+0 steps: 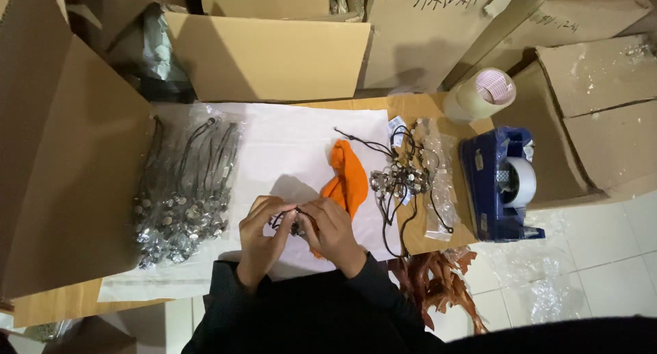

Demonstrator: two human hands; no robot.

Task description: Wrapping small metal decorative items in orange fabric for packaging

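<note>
Dark corded pendant (293,224) (small, metallic) pinched between both hands.

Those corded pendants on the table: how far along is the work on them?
Looks done: a pile of bagged pendants lies to the left on the white sheet. In hand: the left hand and right hand together hold one pendant by its cord, beside an orange cloth. Seemingly left: a loose pile of pendants lies to the right with clear bags.
</note>
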